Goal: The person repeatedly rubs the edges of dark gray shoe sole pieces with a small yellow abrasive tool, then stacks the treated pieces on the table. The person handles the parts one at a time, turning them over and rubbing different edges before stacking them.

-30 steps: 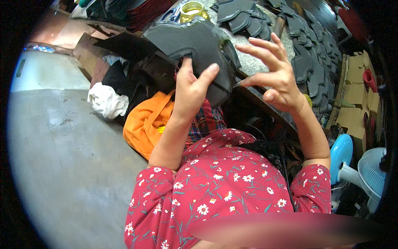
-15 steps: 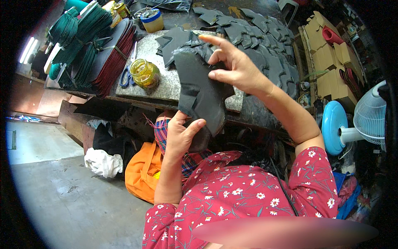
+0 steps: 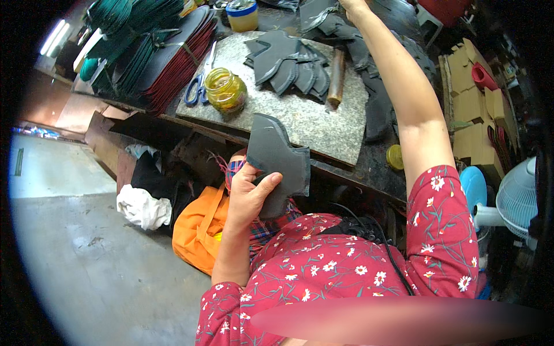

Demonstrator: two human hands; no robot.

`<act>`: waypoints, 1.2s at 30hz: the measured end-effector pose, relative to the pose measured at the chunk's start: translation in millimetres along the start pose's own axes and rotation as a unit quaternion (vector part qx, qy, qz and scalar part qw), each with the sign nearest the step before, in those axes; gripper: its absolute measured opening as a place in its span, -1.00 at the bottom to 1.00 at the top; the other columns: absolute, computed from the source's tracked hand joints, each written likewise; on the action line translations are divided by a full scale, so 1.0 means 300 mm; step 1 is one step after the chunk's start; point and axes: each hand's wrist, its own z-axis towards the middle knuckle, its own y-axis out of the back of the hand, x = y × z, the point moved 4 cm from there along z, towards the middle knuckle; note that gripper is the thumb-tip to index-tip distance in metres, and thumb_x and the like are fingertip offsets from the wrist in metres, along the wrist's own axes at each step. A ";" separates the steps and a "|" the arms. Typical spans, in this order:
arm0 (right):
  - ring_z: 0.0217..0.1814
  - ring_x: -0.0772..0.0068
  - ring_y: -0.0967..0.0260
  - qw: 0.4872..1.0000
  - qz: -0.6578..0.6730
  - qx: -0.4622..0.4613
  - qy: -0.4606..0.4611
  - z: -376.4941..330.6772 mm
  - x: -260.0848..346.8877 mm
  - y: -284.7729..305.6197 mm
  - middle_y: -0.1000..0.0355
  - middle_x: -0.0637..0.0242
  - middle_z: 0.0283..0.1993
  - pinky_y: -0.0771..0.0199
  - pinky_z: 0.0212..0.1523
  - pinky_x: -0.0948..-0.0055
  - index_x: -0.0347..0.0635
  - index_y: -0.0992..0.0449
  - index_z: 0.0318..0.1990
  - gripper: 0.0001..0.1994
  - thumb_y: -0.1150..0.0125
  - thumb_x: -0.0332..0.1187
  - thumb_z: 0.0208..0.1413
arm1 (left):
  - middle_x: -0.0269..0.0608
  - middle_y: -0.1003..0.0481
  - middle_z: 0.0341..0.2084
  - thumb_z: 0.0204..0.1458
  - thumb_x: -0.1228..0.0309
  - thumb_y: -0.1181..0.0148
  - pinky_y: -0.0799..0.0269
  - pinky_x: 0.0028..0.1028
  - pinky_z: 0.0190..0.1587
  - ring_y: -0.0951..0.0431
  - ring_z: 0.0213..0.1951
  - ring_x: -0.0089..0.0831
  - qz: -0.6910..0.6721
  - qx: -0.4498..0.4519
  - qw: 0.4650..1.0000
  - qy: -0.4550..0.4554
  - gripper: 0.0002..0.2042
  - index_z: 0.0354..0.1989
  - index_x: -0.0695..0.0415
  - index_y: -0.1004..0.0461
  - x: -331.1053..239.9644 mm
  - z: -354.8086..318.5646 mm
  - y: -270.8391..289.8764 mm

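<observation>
My left hand [image 3: 251, 193] grips a dark grey shoe-upper piece [image 3: 276, 151] by its lower side, thumb on top, in front of the table's near edge. The piece is flat with a notched outline. At the far end of my outstretched arm, my right hand [image 3: 353, 6] is cut off by the top edge, beside dark pieces [image 3: 332, 26]; its fingers are out of sight. A fanned pile of similar pieces [image 3: 284, 60] rests on a speckled stone slab [image 3: 332, 135]. An open glass jar of yellow glue [image 3: 225, 91] stands on the slab near blue-handled scissors [image 3: 195, 91].
A wooden-handled tool [image 3: 336, 78] lies right of the pile. Bundled green and dark red strips [image 3: 179, 60] fill the table's left. Behind is a blue-rimmed tub [image 3: 242, 16]. An orange bag [image 3: 199, 230] sits below left; a fan [image 3: 511, 196] and cardboard boxes [image 3: 468, 109] are at right.
My right hand has left the piece and reached far forward to the table's back. My left hand still holds a piece, now lower and turned. The view has shifted, revealing more slab.
</observation>
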 end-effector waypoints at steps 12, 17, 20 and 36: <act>0.20 0.14 -0.40 0.936 -0.163 0.249 0.188 -0.328 0.293 -0.289 -0.47 0.00 0.11 -0.36 0.20 0.27 -0.23 -0.48 0.13 -0.59 -0.13 -0.18 0.22 | -0.24 -0.55 -0.09 0.13 0.54 -0.24 -0.42 -0.48 0.03 -0.52 -0.08 -0.52 -0.061 -0.112 0.990 -0.057 -0.69 0.05 0.26 -0.45 -0.017 -0.010 0.032; 0.23 0.08 -0.30 0.822 -0.237 0.415 0.311 -0.673 0.561 -0.482 -0.48 0.12 0.08 -0.25 0.25 0.19 -0.10 -0.63 -0.05 -0.58 0.11 -0.05 0.34 | -0.26 -0.56 -0.12 0.05 0.60 -0.29 -0.44 -0.45 0.05 -0.54 -0.09 -0.49 -0.100 -0.107 0.987 -0.064 -0.69 -0.01 0.21 -0.46 -0.038 -0.018 0.018; 0.30 0.12 -0.20 0.757 -0.349 0.424 0.354 -0.777 0.600 -0.557 -0.42 0.19 0.19 -0.15 0.29 0.09 -0.07 -0.61 -0.01 -0.48 0.10 0.13 0.28 | -0.24 -0.56 -0.12 0.05 0.60 -0.29 -0.44 -0.44 0.05 -0.55 -0.09 -0.48 -0.104 -0.102 0.988 -0.049 -0.68 -0.01 0.22 -0.45 -0.040 -0.022 0.019; 0.07 0.07 -0.41 0.754 -0.270 0.355 0.483 -0.840 0.678 -0.343 -0.46 0.11 0.06 -0.36 0.10 0.17 -0.12 -0.56 0.01 -0.65 0.07 -0.14 0.33 | -0.22 -0.53 -0.09 0.12 0.54 -0.23 -0.48 -0.43 0.02 -0.55 -0.09 -0.46 -0.151 -0.141 0.976 -0.064 -0.66 0.07 0.22 -0.38 -0.033 -0.003 0.019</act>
